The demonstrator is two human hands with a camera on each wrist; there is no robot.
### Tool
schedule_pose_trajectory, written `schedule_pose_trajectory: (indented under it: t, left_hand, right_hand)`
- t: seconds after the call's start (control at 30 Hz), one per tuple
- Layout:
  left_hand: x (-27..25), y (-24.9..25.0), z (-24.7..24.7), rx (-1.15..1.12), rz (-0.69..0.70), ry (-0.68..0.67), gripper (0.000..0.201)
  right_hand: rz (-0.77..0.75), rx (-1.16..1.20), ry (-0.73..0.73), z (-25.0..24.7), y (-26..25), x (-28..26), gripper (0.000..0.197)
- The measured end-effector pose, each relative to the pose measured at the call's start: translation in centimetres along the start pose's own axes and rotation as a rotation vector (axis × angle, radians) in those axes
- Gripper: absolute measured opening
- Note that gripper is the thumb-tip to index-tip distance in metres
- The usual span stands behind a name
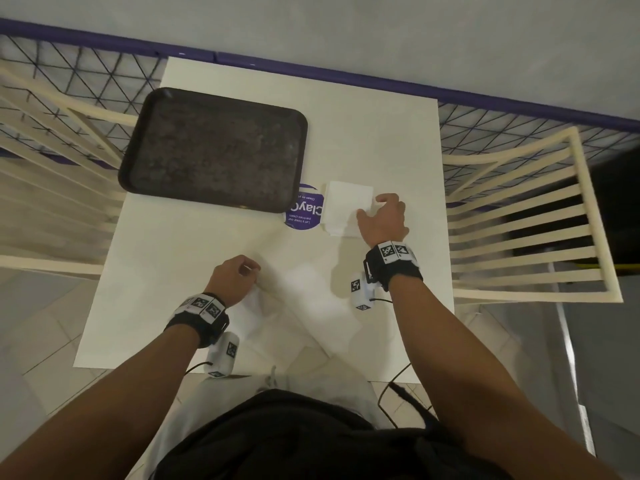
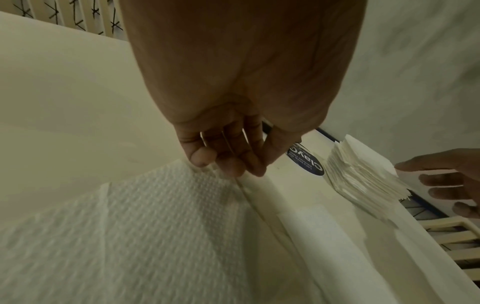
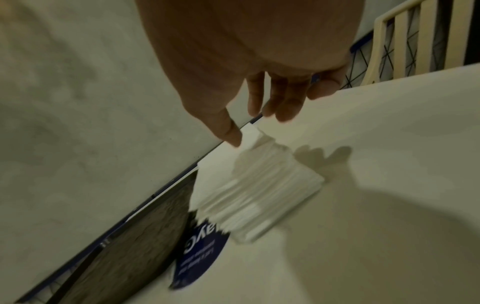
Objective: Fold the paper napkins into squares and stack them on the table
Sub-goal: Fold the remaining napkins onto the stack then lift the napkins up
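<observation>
While left hand (image 1: pixel 235 278) pinches napkin (image 2: pixel 145 216) edge, relaxed right hand (image 1: pixel 382 218) overhangs stack (image 1: pixel 346 207).

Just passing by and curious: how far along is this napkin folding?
Done, it seems: a stack of folded napkins stands on the table beside the dark tray. In hand: the left hand pinches the corner of an open napkin lying flat, while the right hand reaches over the stack's near corner. Left: that open napkin is not yet folded or stacked; no other loose napkins are visible.
</observation>
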State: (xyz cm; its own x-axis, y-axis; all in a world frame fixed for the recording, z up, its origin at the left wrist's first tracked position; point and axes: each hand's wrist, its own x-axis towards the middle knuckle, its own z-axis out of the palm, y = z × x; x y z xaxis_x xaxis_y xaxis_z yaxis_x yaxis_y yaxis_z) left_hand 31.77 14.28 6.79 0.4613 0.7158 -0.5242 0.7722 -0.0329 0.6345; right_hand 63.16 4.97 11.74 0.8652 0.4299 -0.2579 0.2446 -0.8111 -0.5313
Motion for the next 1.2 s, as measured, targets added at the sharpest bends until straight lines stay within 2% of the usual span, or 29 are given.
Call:
schedule_pose_trajectory:
  t: [0.1, 0.17, 0.33, 0.5, 0.57, 0.63, 0.87, 1.07, 1.2]
  left_hand:
    - [-0.2, -0.2, -0.2, 0.030, 0.014, 0.023, 0.006]
    - [-0.4, -0.5, -0.4, 0.029, 0.016, 0.030, 0.005]
    - [-1.4, -1.7, -0.6, 0.058, 0.000, 0.051, 0.008]
    - [-2.8, -3.7, -0.7, 0.235, -0.027, 0.117, 0.036]
    - [-3.3, -4.2, -0.7, 0.282, -0.047, 0.100, 0.044]
    - [-3.5, -4.7, -0.7, 0.281, -0.053, 0.094, 0.042]
    - [-3.3, -5.1, -1.3, 0.270, -0.008, 0.057, 0.007]
    - [-4.0, -4.6, -1.9, 0.304, 0.097, 0.095, 0.011]
    - [-4.4, -3.7, -2.5, 0.303, 0.184, 0.086, 0.010]
  right_hand:
    - [-0.109, 0.094, 0.079, 0.8, 0.1, -2.4, 0.030]
    - [-0.205, 0.142, 0.055, 1.8, 0.2, -4.2, 0.023]
    - [-0.376, 0.181, -0.213, 5.0, 0.8, -8.8, 0.013]
    - [-0.476, 0.129, -0.464, 7.9, 0.7, -12.6, 0.009]
    - [-0.493, 0.086, -0.526, 8.8, 0.5, -13.7, 0.009]
    - [-0.492, 0.055, -0.566, 9.6, 0.3, -14.4, 0.010]
    - [-0.446, 0.002, -0.597, 10.3, 0.1, -15.4, 0.015]
    - [-0.432, 0.017, -0.571, 10.4, 0.2, -15.5, 0.019]
    - [-0.465, 0.027, -0.582, 11.1, -0.8, -15.5, 0.032]
